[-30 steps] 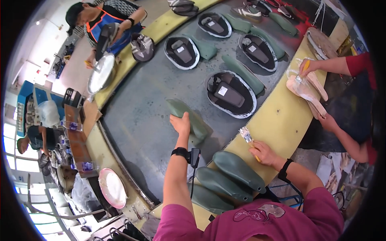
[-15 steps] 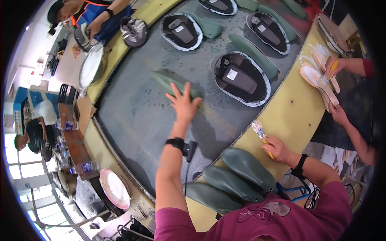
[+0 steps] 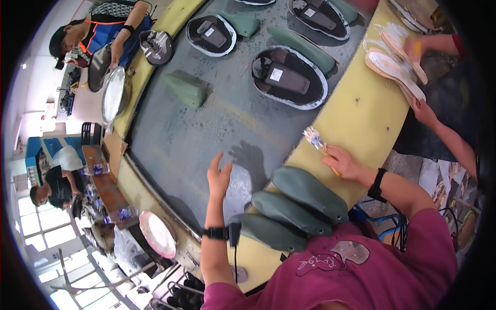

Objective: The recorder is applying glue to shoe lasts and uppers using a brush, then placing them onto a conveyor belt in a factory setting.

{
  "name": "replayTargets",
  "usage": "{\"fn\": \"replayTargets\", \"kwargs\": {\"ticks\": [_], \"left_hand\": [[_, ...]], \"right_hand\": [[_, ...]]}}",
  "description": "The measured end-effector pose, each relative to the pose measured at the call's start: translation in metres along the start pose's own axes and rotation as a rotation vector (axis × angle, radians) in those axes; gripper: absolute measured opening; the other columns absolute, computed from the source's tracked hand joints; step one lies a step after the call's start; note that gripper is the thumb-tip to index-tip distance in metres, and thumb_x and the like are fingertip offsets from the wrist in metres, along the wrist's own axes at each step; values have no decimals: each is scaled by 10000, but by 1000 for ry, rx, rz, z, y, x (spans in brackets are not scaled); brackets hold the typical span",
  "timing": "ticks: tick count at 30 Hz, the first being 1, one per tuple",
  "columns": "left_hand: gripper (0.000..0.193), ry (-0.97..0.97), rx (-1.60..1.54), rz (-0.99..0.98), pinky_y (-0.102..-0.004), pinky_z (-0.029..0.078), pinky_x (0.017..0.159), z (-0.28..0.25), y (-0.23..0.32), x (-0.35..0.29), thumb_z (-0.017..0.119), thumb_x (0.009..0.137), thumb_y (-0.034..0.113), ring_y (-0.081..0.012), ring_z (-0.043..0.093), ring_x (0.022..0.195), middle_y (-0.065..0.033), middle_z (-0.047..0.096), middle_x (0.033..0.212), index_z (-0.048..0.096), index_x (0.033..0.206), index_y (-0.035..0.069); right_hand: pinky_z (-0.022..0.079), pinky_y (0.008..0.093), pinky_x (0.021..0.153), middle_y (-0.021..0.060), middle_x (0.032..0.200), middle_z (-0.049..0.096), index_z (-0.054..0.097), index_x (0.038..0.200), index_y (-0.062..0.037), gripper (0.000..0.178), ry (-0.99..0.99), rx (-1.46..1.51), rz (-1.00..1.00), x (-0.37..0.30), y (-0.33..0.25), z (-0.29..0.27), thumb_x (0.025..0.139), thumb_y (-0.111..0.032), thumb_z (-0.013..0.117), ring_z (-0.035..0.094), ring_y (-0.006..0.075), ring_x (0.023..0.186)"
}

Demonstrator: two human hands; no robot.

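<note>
1. Withdrawn from the lone green shoe last (image 3: 187, 92), my left grip (image 3: 219, 181) now hangs empty, fingers spread, above the grey tabletop (image 3: 170, 139).
2. Near my body, three green lasts (image 3: 287, 211) lie side by side on the yellow border (image 3: 361, 108); they look stiff, smooth and probably slick, best taken around the middle.
3. That lone last rests on the grey surface, well beyond my fingers; likely just as rigid, held safest across its body.
4. Smallest, the brush (image 3: 319, 145): my right grip (image 3: 343, 163) is closed around its handle, clear of the coated bristles; surely light.
</note>
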State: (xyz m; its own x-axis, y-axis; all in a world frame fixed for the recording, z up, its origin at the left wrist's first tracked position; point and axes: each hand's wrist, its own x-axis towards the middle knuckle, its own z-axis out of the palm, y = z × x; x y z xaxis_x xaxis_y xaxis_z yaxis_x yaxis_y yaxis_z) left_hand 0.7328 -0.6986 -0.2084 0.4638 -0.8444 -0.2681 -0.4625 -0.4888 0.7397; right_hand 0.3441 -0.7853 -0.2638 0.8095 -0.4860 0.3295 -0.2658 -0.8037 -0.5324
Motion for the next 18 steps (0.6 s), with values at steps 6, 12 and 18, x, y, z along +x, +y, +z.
{"fn": "replayTargets", "kwargs": {"ticks": [6,12,18], "left_hand": [[472,245,80,-278,-370,398,930,18,16,-180,696,726,214,-315,537,1069,-218,574,1108,562,1096,-45],[645,389,216,-181,-435,199,1076,87,29,-245,679,736,183,-406,229,1303,-300,281,1358,392,1281,-8],[692,485,-770,-225,-368,425,901,62,-18,-285,657,767,181,-326,523,1090,-244,456,1242,299,1305,-66]], "right_hand": [[433,434,889,200,1091,515,526,1059,-45,298,45,-18,-30,2,3,-3,764,-43,568,512,380,1030],[440,422,867,197,1060,519,514,1056,-37,288,108,-25,-133,21,-3,-9,775,-20,576,508,381,1020],[456,401,805,179,997,537,535,999,-39,239,142,-1,-177,15,-8,-9,769,-14,593,535,351,957]]}}
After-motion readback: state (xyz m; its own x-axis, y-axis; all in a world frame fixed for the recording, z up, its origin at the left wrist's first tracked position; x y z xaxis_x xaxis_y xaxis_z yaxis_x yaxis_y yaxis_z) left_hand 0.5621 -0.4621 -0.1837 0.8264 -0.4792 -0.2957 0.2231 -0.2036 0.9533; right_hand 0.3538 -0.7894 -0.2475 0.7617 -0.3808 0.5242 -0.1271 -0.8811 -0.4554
